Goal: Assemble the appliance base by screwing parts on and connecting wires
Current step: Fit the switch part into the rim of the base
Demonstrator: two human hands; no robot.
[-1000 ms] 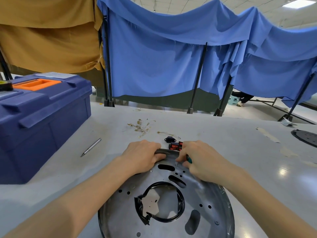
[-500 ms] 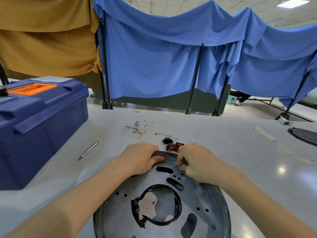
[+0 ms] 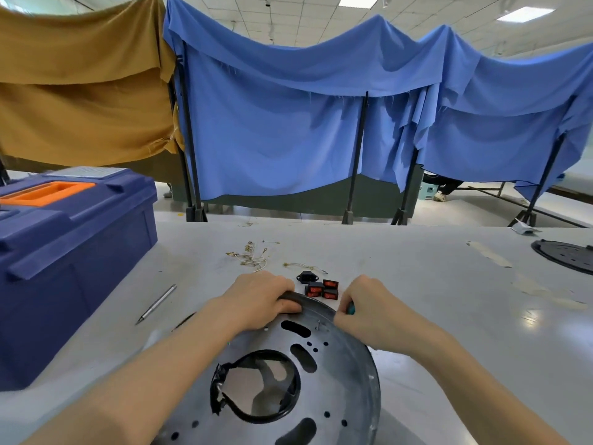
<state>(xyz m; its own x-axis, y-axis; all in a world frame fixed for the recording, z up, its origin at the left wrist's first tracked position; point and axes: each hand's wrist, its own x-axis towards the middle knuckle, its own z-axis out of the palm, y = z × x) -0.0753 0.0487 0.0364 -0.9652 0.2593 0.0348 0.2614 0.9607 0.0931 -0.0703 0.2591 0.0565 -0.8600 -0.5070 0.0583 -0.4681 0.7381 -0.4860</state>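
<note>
The round grey perforated metal base plate [image 3: 340, 374] lies at 6 o'clock on the pale table [image 3: 417, 284], with the left hand [image 3: 256, 300] curled over its rim at 11 o'clock and the right hand [image 3: 369, 313] closed round a green-handled screwdriver [image 3: 350, 308] at 1 o'clock. The tip is hidden; if the plate rocks, it may slip off the small upright screw [image 3: 318, 325] beside it, and a skid could scatter the red rocker switches [image 3: 322, 289] just past 12 o'clock.

- Base plate [image 3: 340, 377]: bare grey metal, dull sheen, scuffed.
- Toolbox [image 3: 73, 252]: matt blue plastic, orange plastic handle.
- Tabletop [image 3: 417, 284]: smooth, pale, semi-glossy, with reflections.
- Curtains [image 3: 288, 130]: blue woven cloth, frayed edges.
</note>
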